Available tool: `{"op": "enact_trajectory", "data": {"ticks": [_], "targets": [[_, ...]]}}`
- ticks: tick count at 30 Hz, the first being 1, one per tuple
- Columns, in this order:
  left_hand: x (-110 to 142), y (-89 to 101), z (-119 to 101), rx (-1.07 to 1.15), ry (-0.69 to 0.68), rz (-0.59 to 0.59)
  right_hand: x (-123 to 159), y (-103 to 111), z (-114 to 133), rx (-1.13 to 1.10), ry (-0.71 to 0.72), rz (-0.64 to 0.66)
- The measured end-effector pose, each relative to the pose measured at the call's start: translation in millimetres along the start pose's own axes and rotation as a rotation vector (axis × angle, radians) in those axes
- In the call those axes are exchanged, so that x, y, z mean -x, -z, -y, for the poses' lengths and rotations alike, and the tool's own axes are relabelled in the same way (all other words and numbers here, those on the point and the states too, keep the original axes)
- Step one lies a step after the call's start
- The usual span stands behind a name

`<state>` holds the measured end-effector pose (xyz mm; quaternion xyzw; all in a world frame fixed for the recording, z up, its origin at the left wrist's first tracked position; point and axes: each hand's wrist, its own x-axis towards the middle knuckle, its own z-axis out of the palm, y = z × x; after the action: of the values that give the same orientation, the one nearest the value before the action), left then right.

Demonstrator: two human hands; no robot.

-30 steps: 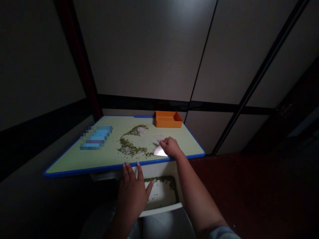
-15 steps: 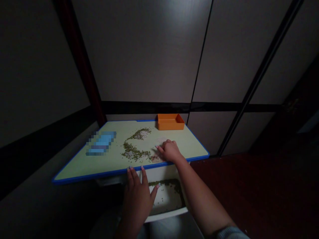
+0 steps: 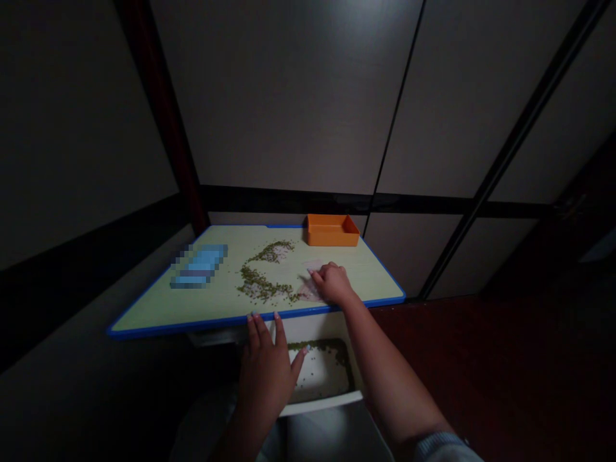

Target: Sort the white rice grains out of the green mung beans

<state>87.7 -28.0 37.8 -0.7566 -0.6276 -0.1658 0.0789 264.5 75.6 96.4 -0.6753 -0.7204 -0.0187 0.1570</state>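
My left hand (image 3: 267, 369) has its fingers spread, the tips at the blue front edge of the pale table (image 3: 158, 305). My right hand (image 3: 333, 282) rests on the tabletop with curled fingers; whatever they hold is hidden. Beside it lies a thin pinkish patch (image 3: 310, 290), too dim to identify. To its left, small green beans (image 3: 257, 282) are scattered in a curved band, with whitish grains (image 3: 280, 253) among them. Under the table edge, between my arms, a white open drawer (image 3: 321, 405) holds more green beans (image 3: 339, 351) along its far and right sides.
An orange open box (image 3: 333, 237) stands at the table's back right corner. On the left lies a blurred blue rectangular thing (image 3: 199, 266). Grey panelled doors (image 3: 289, 115) rise right behind the table, and a dark red floor (image 3: 462, 359) lies to the right.
My right hand has shifted slightly, and more of the pinkish patch shows beside it. My left hand keeps its place at the edge. The whole view has tilted a little.
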Motion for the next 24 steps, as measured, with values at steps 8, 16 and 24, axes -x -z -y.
{"op": "enact_trajectory", "data": {"ticks": [8,16,24], "targets": [[-0.6,2.0,-1.1,-0.015,-0.009,0.012,-2.2,-5.0,18.5,0.124,0.004,-0.026],[0.9,0.3,-0.4,-0.012,-0.001,0.004,-3.9,-5.4,5.6,0.073,-0.079,-0.083],[0.8,-4.3,0.8,0.002,-0.008,-0.029,0.4,-4.3,18.3,0.034,0.081,-0.044]]}}
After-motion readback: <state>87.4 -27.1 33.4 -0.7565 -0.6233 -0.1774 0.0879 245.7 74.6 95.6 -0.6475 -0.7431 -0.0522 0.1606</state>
